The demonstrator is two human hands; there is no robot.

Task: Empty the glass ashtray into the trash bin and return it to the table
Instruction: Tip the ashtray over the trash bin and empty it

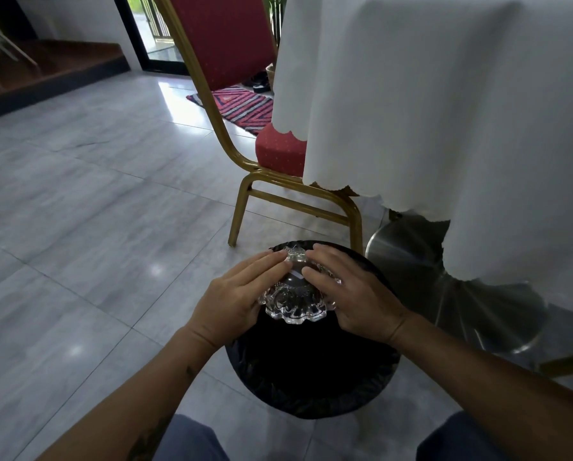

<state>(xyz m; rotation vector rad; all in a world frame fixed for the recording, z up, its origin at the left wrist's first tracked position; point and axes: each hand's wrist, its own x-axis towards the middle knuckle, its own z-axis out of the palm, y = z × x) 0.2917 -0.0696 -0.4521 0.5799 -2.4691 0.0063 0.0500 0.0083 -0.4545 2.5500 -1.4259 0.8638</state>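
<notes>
A clear cut-glass ashtray [295, 302] with a scalloped rim is held upside down over the round trash bin [311, 387], which is lined with a black bag. My left hand [235, 297] grips its left side and my right hand [355, 294] grips its right side, fingers spread over the base. The table [444, 94], draped in a white cloth with a scalloped hem, stands to the right and behind the bin. The bin's inside is dark and its contents cannot be made out.
A red padded chair [232, 61] with a gold metal frame stands tucked under the table just behind the bin. The table's steel pedestal base [444, 281] lies right of the bin. A striped mat [242, 106] and a glass door lie farther back on the grey tiled floor.
</notes>
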